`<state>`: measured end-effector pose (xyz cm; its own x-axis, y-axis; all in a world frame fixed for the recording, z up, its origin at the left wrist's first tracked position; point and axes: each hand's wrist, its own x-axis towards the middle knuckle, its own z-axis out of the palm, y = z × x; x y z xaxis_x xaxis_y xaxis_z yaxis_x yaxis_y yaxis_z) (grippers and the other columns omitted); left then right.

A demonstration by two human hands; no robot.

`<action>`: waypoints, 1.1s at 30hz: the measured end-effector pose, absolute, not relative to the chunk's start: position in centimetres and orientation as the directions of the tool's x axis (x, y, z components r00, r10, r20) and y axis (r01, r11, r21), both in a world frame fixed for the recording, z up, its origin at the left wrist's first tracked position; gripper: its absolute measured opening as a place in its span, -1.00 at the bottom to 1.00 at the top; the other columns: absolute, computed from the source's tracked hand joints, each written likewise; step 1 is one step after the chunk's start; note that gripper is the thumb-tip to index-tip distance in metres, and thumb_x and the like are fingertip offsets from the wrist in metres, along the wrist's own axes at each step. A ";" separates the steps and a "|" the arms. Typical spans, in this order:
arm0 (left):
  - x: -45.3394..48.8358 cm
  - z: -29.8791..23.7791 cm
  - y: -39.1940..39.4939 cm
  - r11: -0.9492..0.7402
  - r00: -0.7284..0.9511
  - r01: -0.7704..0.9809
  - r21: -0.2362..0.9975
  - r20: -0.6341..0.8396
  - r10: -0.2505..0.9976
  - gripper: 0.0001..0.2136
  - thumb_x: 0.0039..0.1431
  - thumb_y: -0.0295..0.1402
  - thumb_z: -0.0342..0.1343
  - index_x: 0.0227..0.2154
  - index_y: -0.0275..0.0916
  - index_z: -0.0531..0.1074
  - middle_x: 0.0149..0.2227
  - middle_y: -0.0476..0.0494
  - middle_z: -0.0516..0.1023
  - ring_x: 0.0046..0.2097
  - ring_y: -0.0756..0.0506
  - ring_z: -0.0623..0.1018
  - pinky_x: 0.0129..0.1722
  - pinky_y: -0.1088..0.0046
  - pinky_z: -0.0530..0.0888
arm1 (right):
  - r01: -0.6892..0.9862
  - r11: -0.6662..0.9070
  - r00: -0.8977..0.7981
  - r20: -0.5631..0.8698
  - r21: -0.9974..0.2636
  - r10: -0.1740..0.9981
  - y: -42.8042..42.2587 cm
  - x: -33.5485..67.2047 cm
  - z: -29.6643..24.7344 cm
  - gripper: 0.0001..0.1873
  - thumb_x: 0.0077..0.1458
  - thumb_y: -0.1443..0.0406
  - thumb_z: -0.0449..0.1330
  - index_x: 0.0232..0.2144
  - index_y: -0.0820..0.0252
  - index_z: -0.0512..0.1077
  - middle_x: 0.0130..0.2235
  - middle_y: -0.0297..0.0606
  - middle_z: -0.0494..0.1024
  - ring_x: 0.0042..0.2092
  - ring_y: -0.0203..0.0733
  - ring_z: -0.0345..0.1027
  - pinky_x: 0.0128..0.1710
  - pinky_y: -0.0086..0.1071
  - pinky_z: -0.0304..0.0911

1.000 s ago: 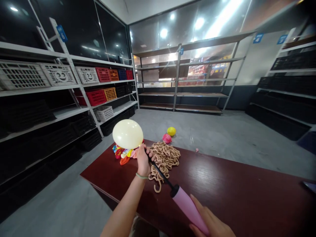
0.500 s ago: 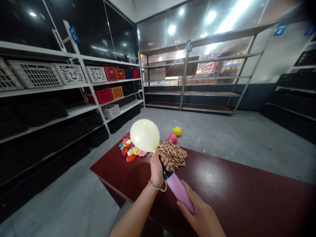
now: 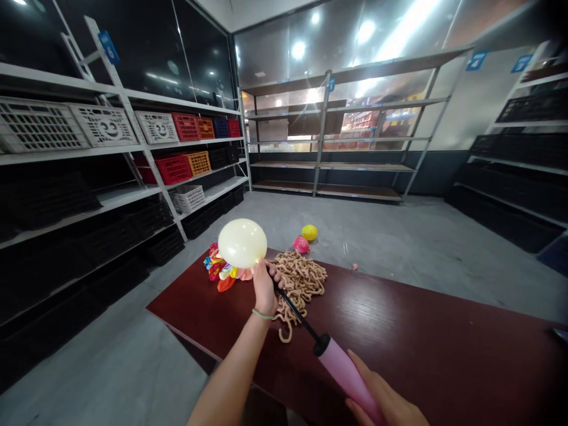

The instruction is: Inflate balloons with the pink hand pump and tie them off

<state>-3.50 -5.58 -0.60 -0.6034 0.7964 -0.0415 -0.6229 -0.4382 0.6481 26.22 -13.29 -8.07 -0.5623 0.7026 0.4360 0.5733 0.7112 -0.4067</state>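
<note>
Left of centre, a cream balloon is pinched by the left hand beneath it, a pink pump slanting lower right, gripped by the right hand.

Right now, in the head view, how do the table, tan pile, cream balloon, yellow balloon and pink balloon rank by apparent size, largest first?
1. Table
2. Tan pile
3. Cream balloon
4. Yellow balloon and pink balloon: smallest, too alike to rank

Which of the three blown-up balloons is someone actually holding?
The cream balloon: the left hand is at its neck. The yellow balloon and the pink balloon lie beyond the table, untouched.
</note>
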 end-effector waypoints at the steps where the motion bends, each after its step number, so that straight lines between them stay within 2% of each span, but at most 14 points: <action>1: -3.5 -0.6 -5.8 -0.448 -0.613 -0.615 0.649 -0.036 0.789 -0.72 0.19 -0.15 0.14 -0.41 -0.18 0.19 -0.57 0.15 0.12 -0.64 0.12 0.17 -0.72 0.63 0.12 | 0.579 0.708 -0.564 0.427 -0.405 0.706 -13.0 25.7 -8.0 -0.35 0.16 0.22 0.19 0.29 -0.08 0.21 0.02 -0.32 0.61 -0.09 -0.10 0.59 -0.18 -0.41 0.52; 5: -2.4 -0.8 -6.6 -0.433 -0.610 -0.615 0.659 -0.051 0.790 -0.70 0.17 -0.13 0.15 -0.43 -0.18 0.19 -0.57 0.14 0.13 -0.65 0.11 0.17 -0.73 0.62 0.11 | 0.583 0.677 -0.567 0.372 -0.450 0.735 -12.0 22.4 -7.4 -0.41 0.18 0.19 0.15 0.26 -0.03 0.27 0.05 -0.31 0.59 -0.07 -0.07 0.58 -0.19 -0.35 0.53; 10: -0.5 -1.5 -7.1 -0.362 -0.573 -0.634 0.683 -0.101 0.813 -0.68 0.18 -0.09 0.13 -0.45 -0.18 0.18 -0.60 0.15 0.13 -0.66 0.10 0.17 -0.74 0.60 0.13 | 0.602 0.598 -0.534 0.290 -0.529 0.794 -11.3 18.7 -6.1 -0.42 0.21 0.18 0.12 0.27 -0.01 0.24 0.17 -0.26 0.48 0.07 0.00 0.48 -0.03 -0.18 0.48; 16: 0.0 -2.0 -7.3 -0.346 -0.540 -0.659 0.667 -0.100 0.836 -0.67 0.19 -0.08 0.14 -0.44 -0.19 0.19 -0.58 0.13 0.15 -0.64 0.10 0.19 -0.70 0.61 0.16 | 0.622 0.565 -0.537 0.230 -0.543 0.812 -11.2 18.7 -6.1 -0.41 0.22 0.16 0.11 0.28 0.01 0.22 0.19 -0.26 0.46 0.08 0.00 0.48 -0.05 -0.19 0.48; 19: 0.3 -2.3 -7.1 -0.350 -0.526 -0.645 0.679 -0.062 0.848 -0.71 0.22 -0.12 0.11 -0.44 -0.20 0.22 -0.58 0.10 0.20 -0.60 0.07 0.27 -0.64 0.59 0.25 | 0.632 0.582 -0.537 0.252 -0.512 0.805 -11.1 19.5 -6.3 -0.39 0.22 0.15 0.11 0.30 0.01 0.20 0.17 -0.22 0.49 0.03 0.01 0.52 -0.09 -0.20 0.49; 24: 0.3 -2.3 -6.8 -0.317 -0.493 -0.601 0.734 -0.029 0.870 -0.76 0.23 -0.16 0.11 -0.41 -0.20 0.29 -0.50 -0.03 0.41 -0.49 -0.03 0.45 -0.52 0.48 0.42 | 0.652 0.596 -0.515 0.304 -0.469 0.802 -11.4 21.5 -6.5 -0.36 0.26 0.13 0.09 0.34 0.01 0.11 0.14 -0.16 0.50 0.06 -0.01 0.49 -0.08 -0.23 0.46; 28: -1.5 -2.1 -6.7 -0.383 -0.552 -0.570 0.728 0.007 0.834 -0.74 0.21 -0.14 0.14 -0.43 -0.20 0.30 -0.47 -0.06 0.48 -0.41 -0.06 0.53 -0.40 0.40 0.51 | 0.679 0.634 -0.544 0.327 -0.369 0.773 -11.5 24.7 -6.9 -0.38 0.27 0.12 0.08 0.33 0.01 0.12 0.12 -0.19 0.52 0.03 -0.06 0.50 -0.11 -0.29 0.45; 33: -4.5 -3.6 -7.0 -0.290 -0.518 -0.483 0.826 -0.003 0.855 -0.72 0.16 -0.11 0.20 -0.37 -0.25 0.39 -0.42 -0.10 0.54 -0.38 -0.05 0.57 -0.31 0.39 0.55 | 0.848 0.484 -0.412 0.307 -0.216 0.858 -9.8 29.5 -7.3 -0.40 0.31 0.09 0.01 0.33 0.05 0.12 0.01 -0.18 0.56 -0.08 -0.05 0.53 -0.28 -0.29 0.44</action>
<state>-4.52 -7.02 -3.63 -0.5180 0.8554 -0.0025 -0.4829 -0.2900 0.8262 29.52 -9.82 -7.35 -0.4117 0.8580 0.3072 0.8478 0.4842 -0.2161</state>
